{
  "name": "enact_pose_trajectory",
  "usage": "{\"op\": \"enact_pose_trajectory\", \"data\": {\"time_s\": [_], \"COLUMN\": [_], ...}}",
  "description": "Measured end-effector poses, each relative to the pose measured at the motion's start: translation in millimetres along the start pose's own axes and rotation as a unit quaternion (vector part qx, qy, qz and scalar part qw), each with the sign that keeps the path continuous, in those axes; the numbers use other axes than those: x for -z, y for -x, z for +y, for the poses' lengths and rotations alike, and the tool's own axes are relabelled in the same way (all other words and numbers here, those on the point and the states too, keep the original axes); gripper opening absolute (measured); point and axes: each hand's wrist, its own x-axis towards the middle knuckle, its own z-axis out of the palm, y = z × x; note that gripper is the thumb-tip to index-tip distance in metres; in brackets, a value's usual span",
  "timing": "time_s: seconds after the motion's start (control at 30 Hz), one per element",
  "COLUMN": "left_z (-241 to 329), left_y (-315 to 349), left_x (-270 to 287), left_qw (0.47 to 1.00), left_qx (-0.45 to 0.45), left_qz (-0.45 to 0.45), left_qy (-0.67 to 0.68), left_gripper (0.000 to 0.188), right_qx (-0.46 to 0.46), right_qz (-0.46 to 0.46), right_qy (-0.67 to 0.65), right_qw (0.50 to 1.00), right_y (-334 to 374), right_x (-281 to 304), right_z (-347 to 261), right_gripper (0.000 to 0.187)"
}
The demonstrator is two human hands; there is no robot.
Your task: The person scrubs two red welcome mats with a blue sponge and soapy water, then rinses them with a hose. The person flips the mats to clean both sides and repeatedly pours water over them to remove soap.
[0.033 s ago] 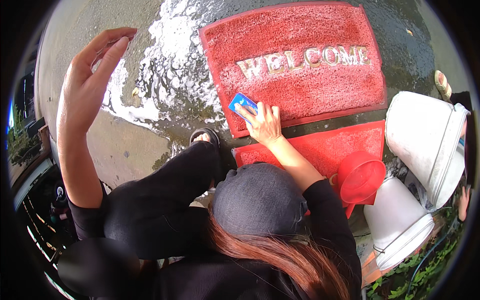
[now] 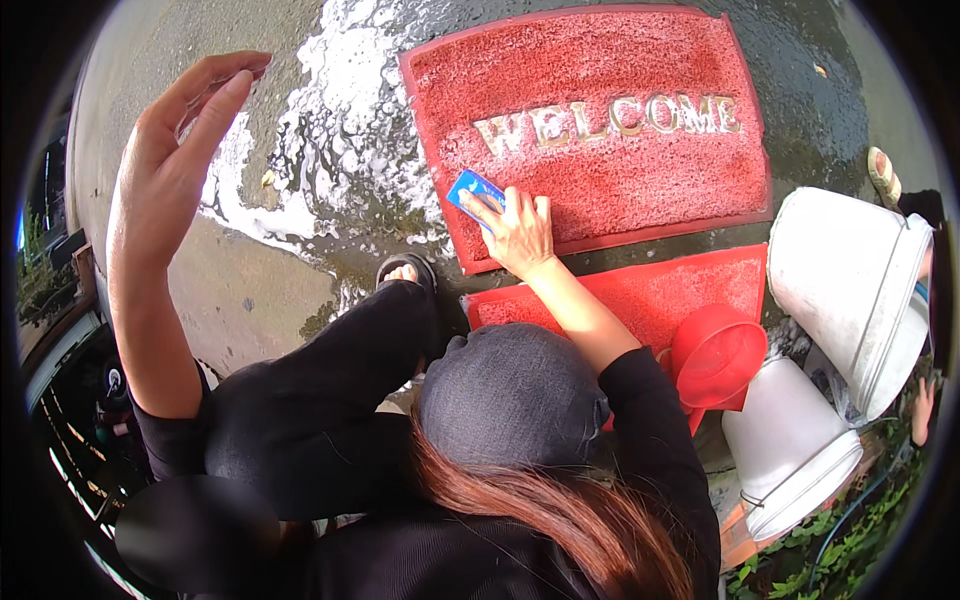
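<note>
My right hand (image 2: 522,238) is closed on a blue scrub brush (image 2: 474,197), a flat rectangular block with printing on top; its underside is hidden. The brush presses on the lower left part of a red doormat (image 2: 620,185) with raised pale letters. Wet and frothy, the mat lies flat on the ground. Raised at the far left, my left hand (image 2: 172,155) holds nothing. Its fingers are stretched out and slightly bent, with the thumb apart from them, away from the mat.
White foam (image 2: 335,110) spreads over the wet concrete left of the mat. A second red mat (image 2: 640,290) lies nearer, with a red plastic dipper (image 2: 718,352) over its right end. Two white buckets (image 2: 838,275) stand at right. My sandalled foot (image 2: 405,272) is beside the mat's near left corner.
My right hand has slid a little to the left and slightly away from me, taking the brush with it. The left hand has barely shifted.
</note>
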Motion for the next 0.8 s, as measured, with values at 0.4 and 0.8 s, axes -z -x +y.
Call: {"op": "enact_pose_trajectory", "data": {"time_s": [0.4,0.8], "left_z": [-34,-26], "left_y": [34,20], "left_x": [26,32], "left_qw": [0.998,0.996], "left_qx": [0.065,0.083], "left_qz": [-0.013,0.001], "left_qy": [0.025,0.023], "left_gripper": [0.032,0.03], "right_qx": [0.04,-0.004], "right_qz": [-0.066,0.0], "right_qy": [-0.061,0.082], "right_qw": [0.995,0.997], "right_y": [73,-176], "right_x": [13,-34], "right_z": [-9,27], "right_gripper": [0.053,0.052]}}
